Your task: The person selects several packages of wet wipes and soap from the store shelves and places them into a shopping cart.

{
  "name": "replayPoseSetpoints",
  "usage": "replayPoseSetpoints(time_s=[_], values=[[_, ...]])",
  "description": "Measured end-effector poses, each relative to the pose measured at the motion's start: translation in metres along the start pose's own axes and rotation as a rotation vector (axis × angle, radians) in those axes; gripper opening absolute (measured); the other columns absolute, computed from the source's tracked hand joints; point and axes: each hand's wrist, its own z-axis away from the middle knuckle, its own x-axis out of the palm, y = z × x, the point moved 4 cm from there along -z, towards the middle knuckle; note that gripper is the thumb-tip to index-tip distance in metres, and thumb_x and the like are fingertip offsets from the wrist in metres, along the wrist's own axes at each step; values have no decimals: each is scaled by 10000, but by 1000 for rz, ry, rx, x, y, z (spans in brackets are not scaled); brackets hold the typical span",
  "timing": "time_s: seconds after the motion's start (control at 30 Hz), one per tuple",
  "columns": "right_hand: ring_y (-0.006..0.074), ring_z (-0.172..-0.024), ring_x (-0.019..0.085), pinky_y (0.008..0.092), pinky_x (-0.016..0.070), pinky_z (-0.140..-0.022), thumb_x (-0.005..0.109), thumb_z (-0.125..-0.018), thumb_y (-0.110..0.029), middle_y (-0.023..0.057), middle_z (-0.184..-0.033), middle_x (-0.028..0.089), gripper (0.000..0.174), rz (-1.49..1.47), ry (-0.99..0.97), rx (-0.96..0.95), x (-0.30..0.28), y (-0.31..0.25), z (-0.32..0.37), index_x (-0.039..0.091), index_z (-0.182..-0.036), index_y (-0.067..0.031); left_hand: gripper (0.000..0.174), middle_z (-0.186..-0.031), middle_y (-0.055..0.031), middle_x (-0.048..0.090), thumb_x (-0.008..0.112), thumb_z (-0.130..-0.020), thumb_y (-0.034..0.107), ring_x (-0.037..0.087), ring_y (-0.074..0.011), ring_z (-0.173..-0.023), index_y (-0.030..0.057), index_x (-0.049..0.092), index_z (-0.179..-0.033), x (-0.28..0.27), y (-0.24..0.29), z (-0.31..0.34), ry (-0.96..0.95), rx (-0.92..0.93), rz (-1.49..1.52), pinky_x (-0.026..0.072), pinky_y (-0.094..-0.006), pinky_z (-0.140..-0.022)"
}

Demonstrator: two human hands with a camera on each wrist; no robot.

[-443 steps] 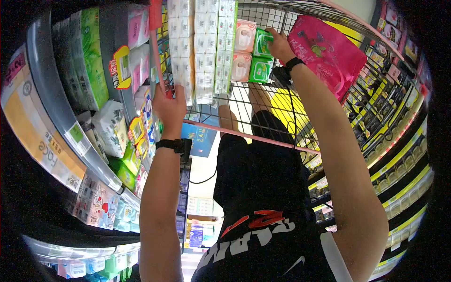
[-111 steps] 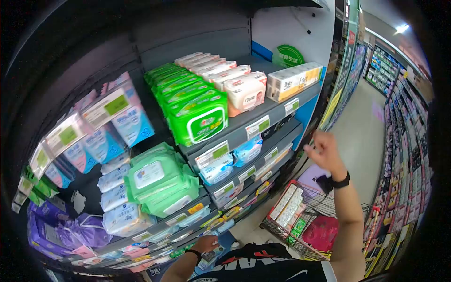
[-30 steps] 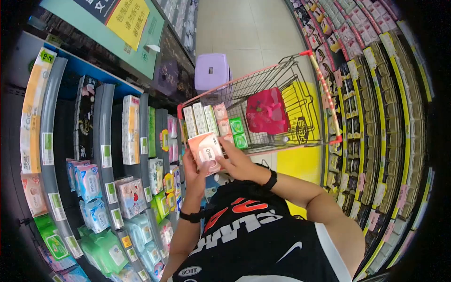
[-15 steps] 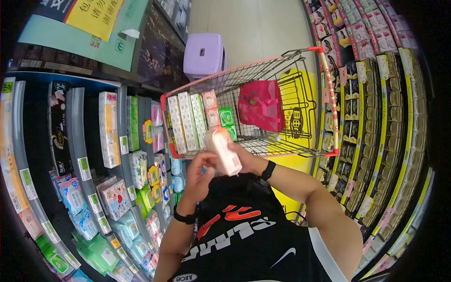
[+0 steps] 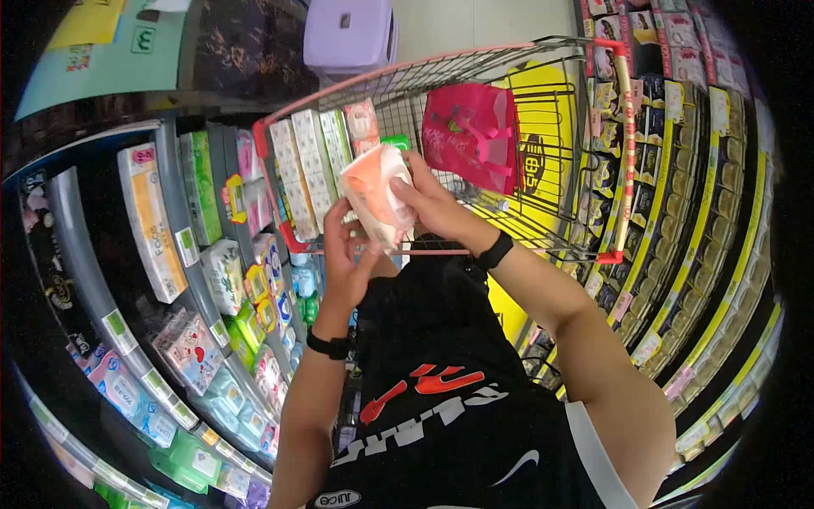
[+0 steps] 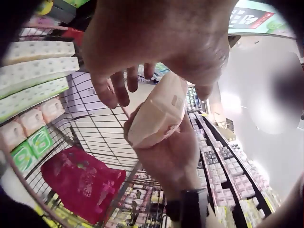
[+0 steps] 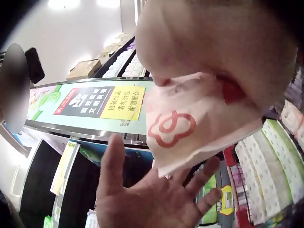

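Note:
A pink-and-white pack of wet wipes is held over the near edge of the shopping cart. My right hand grips it from the right, thumb across its face. My left hand is at its lower left, and the right wrist view shows the left palm facing the pack with fingers spread. In the left wrist view, the pack rests in the cupped right hand, one narrow end showing.
The cart bears white tissue bundles, a pink wipes pack, a green pack and a magenta bag. Stocked shelves line the left; more racks stand at right. A purple stool is beyond the cart.
Earlier the hands were at the cart, then by the wipes shelf. A second ago both hands held the pack face up; it has since been turned over in the right hand while the left loosened.

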Motion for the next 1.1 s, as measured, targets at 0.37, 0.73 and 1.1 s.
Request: replayPoseSetpoints(time_s=[0.37, 0.73, 1.1], values=[[216, -1056, 639, 356, 543, -906, 807, -855, -246, 163, -1168, 660, 655, 532, 40, 280, -50, 103, -81, 487, -1335, 64, 436, -1297, -126, 612, 573, -1037, 164, 592, -177, -1181, -30, 459, -1410, -21, -127, -110, -16, -199, -41, 468, -320, -1026], [229, -1070, 661, 331, 560, -903, 792, -883, -183, 182, -1204, 651, 678, 336, 193, 364, -114, 208, -160, 417, -1381, 84, 679, -1344, -250, 594, 690, -949, 247, 612, -290, -1197, 25, 394, -1518, -58, -238, -164, -157, -390, -263, 491, -372, -999], [226, -944, 691, 344, 588, -807, 792, -889, -195, 200, -1105, 675, 594, 236, 262, 150, -116, 285, -248, 448, -1269, 105, 611, -1283, -241, 605, 693, -927, 294, 644, -323, -1130, -11, 463, -1404, -66, -277, -161, -149, -430, -388, 520, -407, -941]])
